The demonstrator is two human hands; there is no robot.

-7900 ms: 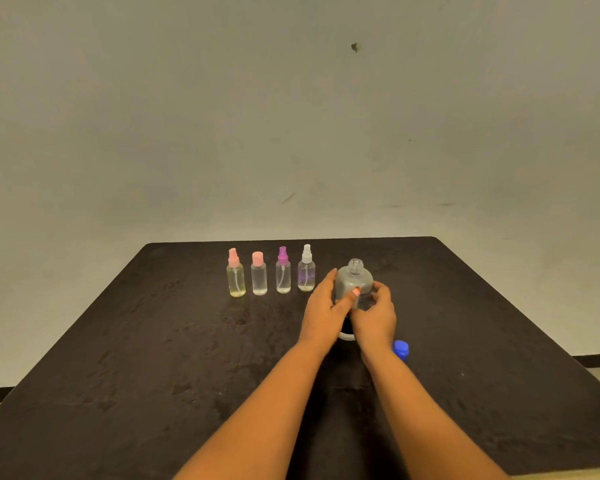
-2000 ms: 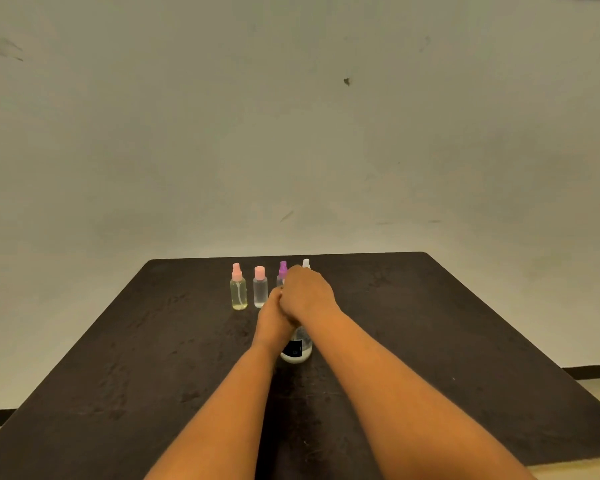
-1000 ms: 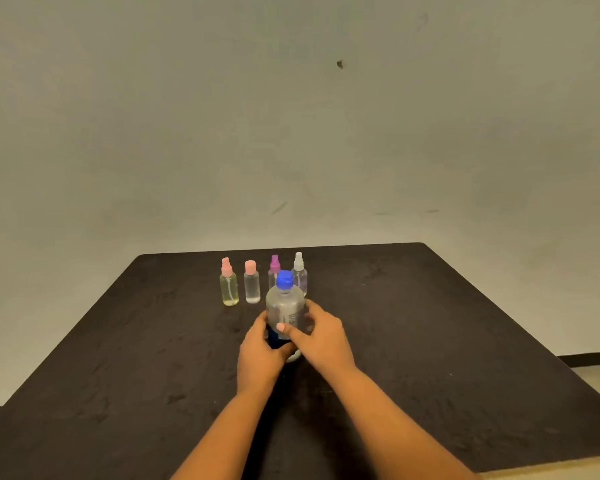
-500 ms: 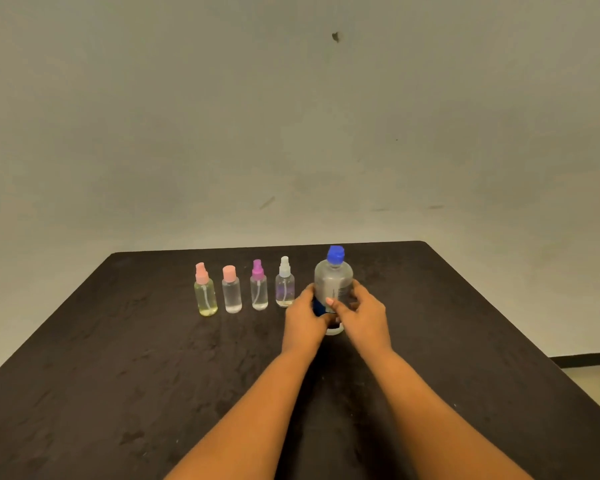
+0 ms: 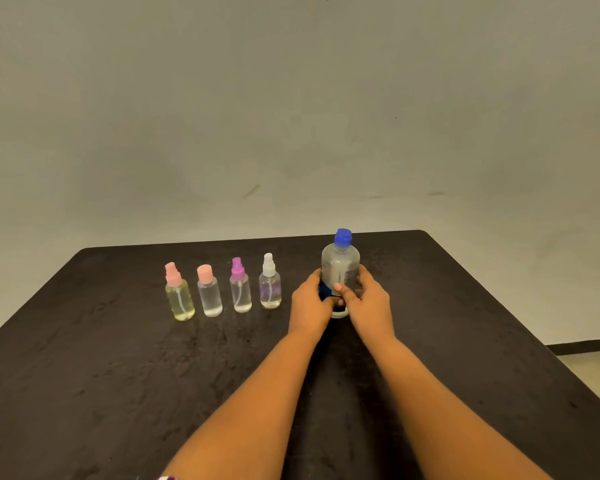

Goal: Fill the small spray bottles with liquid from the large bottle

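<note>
The large clear bottle (image 5: 340,265) with a blue cap stands upright on the dark table (image 5: 84,375), right of the row. My left hand (image 5: 310,301) and my right hand (image 5: 369,299) grip its lower part from both sides. Several small spray bottles stand in a row to the left: a yellowish one with a pink sprayer (image 5: 180,294), a clear one with a pink cap (image 5: 209,292), a clear one with a purple sprayer (image 5: 240,287), and a faintly violet one with a white sprayer (image 5: 270,284). All hold liquid and are closed.
The table's far edge (image 5: 257,239) runs just behind the bottles, with a plain wall beyond. Its right edge slopes down toward the floor (image 5: 589,358) at the lower right. Bare dark tabletop lies in front of the row.
The blue cap went back onto the large bottle since the earliest frames. Both hands then slid the capped bottle from in front of the row to its right end.
</note>
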